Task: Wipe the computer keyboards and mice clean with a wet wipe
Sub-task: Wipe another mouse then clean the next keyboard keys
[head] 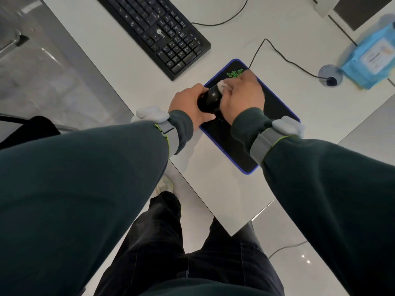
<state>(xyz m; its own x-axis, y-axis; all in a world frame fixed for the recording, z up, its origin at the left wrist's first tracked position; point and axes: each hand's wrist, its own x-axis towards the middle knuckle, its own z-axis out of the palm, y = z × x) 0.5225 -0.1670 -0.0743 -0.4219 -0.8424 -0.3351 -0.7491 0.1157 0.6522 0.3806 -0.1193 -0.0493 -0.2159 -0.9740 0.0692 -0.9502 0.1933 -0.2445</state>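
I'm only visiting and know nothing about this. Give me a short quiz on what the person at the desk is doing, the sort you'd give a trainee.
1. True or false: the mouse is over the mouse pad.
2. What does the left hand grip? A. a cup B. the mouse C. a phone
3. Fill in: the right hand presses a white ____ against the mouse.
Key: 1 true; 2 B; 3 wet wipe.
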